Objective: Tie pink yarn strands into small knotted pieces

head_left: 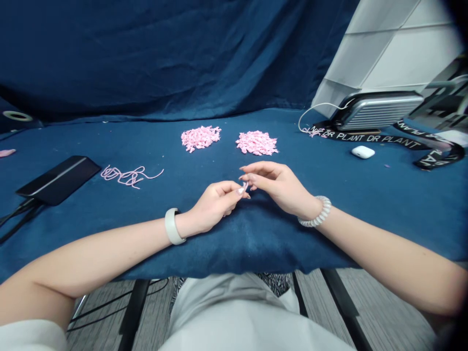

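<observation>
Here, the left hand point(212, 204) pinches a small pink piece point(244, 187)

The thumb and the fingers of the left hand are pressed together on the small pink piece, so the piece sits at their tips. It is in front of the right pile of pink pieces point(256, 143), with a short stretch of blue cloth point(146, 146) between them. The right hand point(280, 187) is also in front of this pile, just beside the left hand. Its fingers point(256, 169) are curved and a little spread, and they do not make a pinch. Their tips come very near the small piece, but it is not possible to tell if they touch it. A grey wristband point(173, 225) is on the left wrist, and a white spiral bracelet point(315, 211) is on the right wrist.

Close to the left of the right pile lies a second pile of pink pieces point(201, 138). Farther left of it is a loose pink cord point(127, 175), and past this cord is a black phone point(58, 180) with a cable. To the right of the pile are a white earbud case point(363, 152) and a black "DR PLANT" strap point(365, 139). Behind the strap stands a ribbed silver case point(376, 111) with a white cable point(318, 105).
</observation>
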A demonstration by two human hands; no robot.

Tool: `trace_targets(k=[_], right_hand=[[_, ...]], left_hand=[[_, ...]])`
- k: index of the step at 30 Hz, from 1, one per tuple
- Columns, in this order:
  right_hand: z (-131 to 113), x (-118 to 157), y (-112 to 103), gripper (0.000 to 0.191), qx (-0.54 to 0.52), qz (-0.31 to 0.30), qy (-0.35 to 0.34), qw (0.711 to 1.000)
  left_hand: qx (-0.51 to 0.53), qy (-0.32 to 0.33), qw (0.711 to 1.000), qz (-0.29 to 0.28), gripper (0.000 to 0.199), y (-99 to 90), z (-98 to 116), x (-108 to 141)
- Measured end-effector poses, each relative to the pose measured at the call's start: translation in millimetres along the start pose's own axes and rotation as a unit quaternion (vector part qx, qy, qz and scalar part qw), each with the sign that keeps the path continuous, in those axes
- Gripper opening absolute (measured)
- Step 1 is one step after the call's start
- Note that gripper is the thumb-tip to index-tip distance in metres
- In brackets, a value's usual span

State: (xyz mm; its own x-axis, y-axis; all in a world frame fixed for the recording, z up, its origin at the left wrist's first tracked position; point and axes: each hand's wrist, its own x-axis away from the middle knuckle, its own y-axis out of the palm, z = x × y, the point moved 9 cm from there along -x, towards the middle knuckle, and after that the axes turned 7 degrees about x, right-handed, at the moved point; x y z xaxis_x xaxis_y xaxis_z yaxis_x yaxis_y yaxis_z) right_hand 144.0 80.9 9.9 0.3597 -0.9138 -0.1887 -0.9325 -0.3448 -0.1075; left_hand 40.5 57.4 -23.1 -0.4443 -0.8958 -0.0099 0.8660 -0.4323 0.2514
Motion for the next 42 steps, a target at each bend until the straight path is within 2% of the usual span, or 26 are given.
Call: trace_targets(k=[5, 10, 26, 42], right_hand=[[4.1, -2.0, 9.0, 0.024, 0.004, -0.065, 0.017, 0.998], [-1.1, 0.6, 15.8, 0.017, -0.001, -0.090, 0.003, 0.996], [11.4, 1.0, 13.0, 0.013, -0.059, -0.058, 0.079, 0.993], [14.8, 1.0, 8.2, 0.008, -0.081, -0.031, 0.111, 0.990]], left_hand=[[-0.017, 0.009, 1.000, -0.003, 0.026, 0.2, 0.4, -0.3], [-0.033, 0.014, 0.999, -0.007, 0.027, 1.2, 1.6, -0.4], [-0.048, 0.009, 0.999, -0.009, 0.024, 2.6, 1.7, -0.3], [-0.054, 0.004, 0.998, -0.012, 0.022, 1.7, 0.0, -0.4]])
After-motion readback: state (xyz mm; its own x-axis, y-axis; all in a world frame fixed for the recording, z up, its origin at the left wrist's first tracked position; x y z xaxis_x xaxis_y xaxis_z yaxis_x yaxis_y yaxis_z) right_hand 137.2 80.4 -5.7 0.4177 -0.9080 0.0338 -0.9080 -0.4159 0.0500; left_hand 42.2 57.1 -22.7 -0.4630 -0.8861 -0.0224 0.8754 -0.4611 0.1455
